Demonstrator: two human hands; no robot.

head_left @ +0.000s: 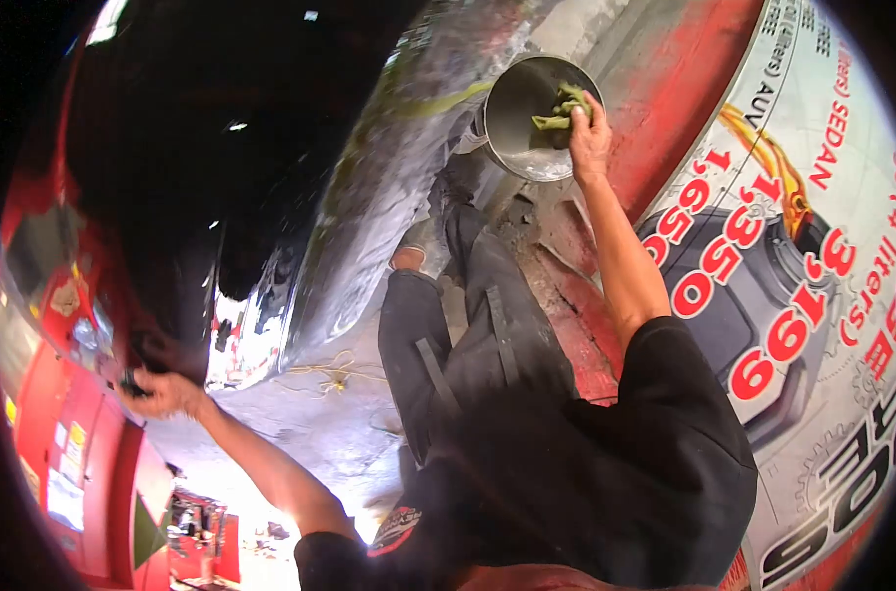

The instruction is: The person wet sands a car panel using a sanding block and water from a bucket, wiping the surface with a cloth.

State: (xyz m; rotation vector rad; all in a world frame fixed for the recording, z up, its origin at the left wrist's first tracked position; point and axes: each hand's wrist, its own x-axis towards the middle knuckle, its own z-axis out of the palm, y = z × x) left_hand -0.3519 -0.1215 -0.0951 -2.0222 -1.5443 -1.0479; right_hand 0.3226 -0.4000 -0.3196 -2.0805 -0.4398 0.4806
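My right hand (588, 138) is up at the top, its fingers closed on a crumpled yellow-green cloth (554, 122). Hand and cloth are over the mouth of a round grey bucket (517, 148), which stands on the ground. At the left, my left hand (167, 394) is curled round a small dark object (131, 384) whose kind I cannot make out. That hand is close to the glossy black car body (241, 167); whether it touches the panel I cannot tell.
A large printed price banner (802, 266) stands along the right, beside a red painted strip (655, 98). Thin yellowish cord (331, 374) lies on the concrete floor (310, 424). Red equipment (83, 463) stands at lower left. My legs (497, 335) are between car and banner.
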